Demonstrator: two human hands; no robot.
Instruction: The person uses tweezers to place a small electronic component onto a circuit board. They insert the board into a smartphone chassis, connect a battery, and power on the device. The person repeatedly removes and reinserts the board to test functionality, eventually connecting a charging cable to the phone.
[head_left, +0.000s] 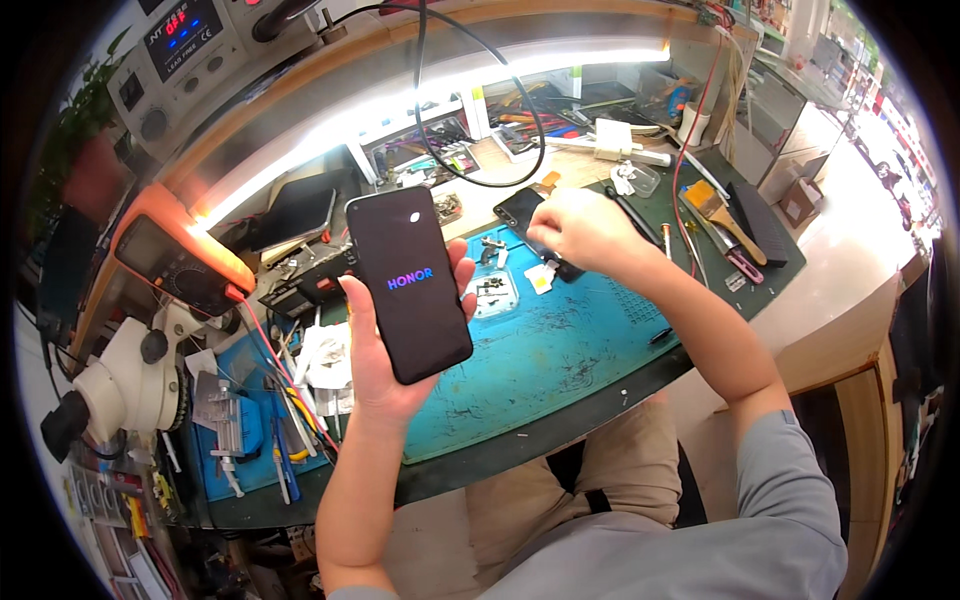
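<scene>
My left hand (388,392) holds up a smartphone (408,325), its fingers along the right edge and thumb at the left. The dark screen shows a lit, coloured logo and a small white spot near the top. Farther off, my right hand (590,230) is closed, fingers curled down over a dark phone part (518,206) with what look like camera openings. Whatever its fingertips pinch, if anything, is hidden. By that hand lies a small white and yellow piece (541,277). A clear tray (495,295) with small metal parts sits between the hands, on a blue work mat (530,350).
At the left stand an orange multimeter (180,255), a white microscope (125,375) and a blue-and-metal clamp (235,415). Brushes (722,218) and tweezers-like tools lie at the right. A black cable (540,130) loops down above the bench. Shelves of tools line the back.
</scene>
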